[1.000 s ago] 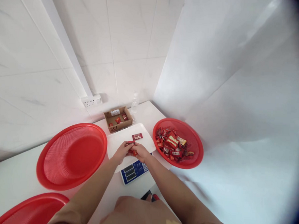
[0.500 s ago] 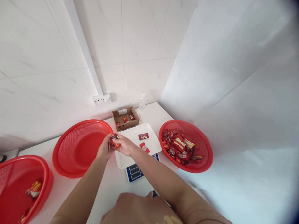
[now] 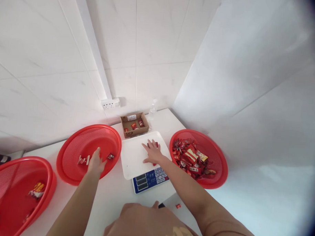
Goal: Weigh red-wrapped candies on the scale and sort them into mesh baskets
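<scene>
My left hand (image 3: 96, 163) reaches over the near rim of the middle red basket (image 3: 74, 141), fingers apart and nothing in them. Inside that basket lie a red-and-white wrapped packet (image 3: 81, 160) and a small dark red packet (image 3: 110, 156). My right hand (image 3: 153, 153) is spread over the white tray (image 3: 132, 155) of a weighing scale. Under its fingertips a dark red packet (image 3: 156, 144) partly shows. A sliver of a second red packet (image 3: 154, 164) peeks out below the palm; the rest is hidden. The scale's blue keypad panel (image 3: 150, 179) faces me.
A red basket (image 3: 220, 161) heaped with red packets stands at right. Another red basket (image 3: 50, 183) with a few packets is at far left. Behind the scale sit a cardboard box (image 3: 128, 134) and a clear bottle (image 3: 153, 107). One small red packet (image 3: 178, 206) lies near me.
My hands were together holding small packets; they have parted. The left moved left over the middle basket, where packets now lie. The right moved onto the scale tray, fingers spread.
</scene>
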`<state>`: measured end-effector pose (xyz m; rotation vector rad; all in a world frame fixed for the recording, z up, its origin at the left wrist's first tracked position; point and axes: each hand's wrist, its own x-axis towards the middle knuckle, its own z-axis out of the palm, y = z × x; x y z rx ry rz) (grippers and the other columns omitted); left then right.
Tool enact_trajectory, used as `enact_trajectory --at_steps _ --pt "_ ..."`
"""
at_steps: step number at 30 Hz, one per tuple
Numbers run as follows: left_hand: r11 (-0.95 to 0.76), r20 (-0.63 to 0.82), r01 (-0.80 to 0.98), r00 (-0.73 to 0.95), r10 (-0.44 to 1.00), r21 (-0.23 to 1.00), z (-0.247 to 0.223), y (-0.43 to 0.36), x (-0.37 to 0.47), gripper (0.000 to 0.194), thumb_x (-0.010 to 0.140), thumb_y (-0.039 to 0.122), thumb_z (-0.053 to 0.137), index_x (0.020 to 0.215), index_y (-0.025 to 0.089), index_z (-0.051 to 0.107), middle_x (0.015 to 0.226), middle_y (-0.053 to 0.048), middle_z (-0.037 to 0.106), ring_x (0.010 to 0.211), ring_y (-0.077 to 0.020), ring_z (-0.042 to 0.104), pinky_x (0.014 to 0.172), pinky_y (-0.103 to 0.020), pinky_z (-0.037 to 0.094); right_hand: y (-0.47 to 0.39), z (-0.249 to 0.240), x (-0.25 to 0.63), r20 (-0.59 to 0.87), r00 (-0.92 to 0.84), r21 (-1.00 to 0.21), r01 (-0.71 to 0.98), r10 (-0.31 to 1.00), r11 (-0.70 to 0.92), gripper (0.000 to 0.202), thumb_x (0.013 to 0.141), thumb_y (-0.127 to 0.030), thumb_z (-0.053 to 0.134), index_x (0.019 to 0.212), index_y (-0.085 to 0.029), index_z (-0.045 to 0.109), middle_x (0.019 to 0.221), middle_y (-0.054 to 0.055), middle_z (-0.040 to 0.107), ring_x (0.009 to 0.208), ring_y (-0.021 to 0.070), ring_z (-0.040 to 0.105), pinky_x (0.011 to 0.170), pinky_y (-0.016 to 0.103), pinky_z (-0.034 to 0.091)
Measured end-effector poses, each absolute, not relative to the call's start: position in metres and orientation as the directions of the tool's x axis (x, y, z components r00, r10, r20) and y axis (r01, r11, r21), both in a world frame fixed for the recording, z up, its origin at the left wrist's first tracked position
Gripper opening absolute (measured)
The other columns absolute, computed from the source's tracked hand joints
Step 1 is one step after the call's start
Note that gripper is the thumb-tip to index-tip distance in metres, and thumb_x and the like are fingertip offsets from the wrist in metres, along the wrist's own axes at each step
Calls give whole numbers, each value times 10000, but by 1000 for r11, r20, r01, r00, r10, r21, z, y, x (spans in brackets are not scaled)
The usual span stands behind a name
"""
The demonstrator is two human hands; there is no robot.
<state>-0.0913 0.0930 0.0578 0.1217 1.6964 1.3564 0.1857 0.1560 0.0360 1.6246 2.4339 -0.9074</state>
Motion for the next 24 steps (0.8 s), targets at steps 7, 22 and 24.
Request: enact_trajectory --at_steps 7,22,24 --pt "397 -594 -456 -469 653 797 61 103 -48 167 795 316 590 944 240 588 1227 -66 552 1157 -195 513 955 -344 436 154 23 214 -313 -440 -359 875 842 325 662 700 -355 699 1320 -307 469 1448 86 352 1266 317 326 997 465 316" --pt "618 -663 -562 157 732 549 80 82 16 189 795 358 645 843 185 586 791 -25 625 678 -131 618 655 -287 541 110 60 125 -14 -402 -939 320 916 126 452 792 -180 534 1241 -231 528 1091 48 646 976 186 598 917 364 459" --pt "572 -648 -640 148 747 513 82 83 15 134 837 278 596 769 165 568 641 8 582 550 -96 578 569 -229 525 98 74 119 -29 -448 -934 330 894 135 613 774 -210 567 1365 -238 406 1186 70 616 1048 215 587 942 395 450"
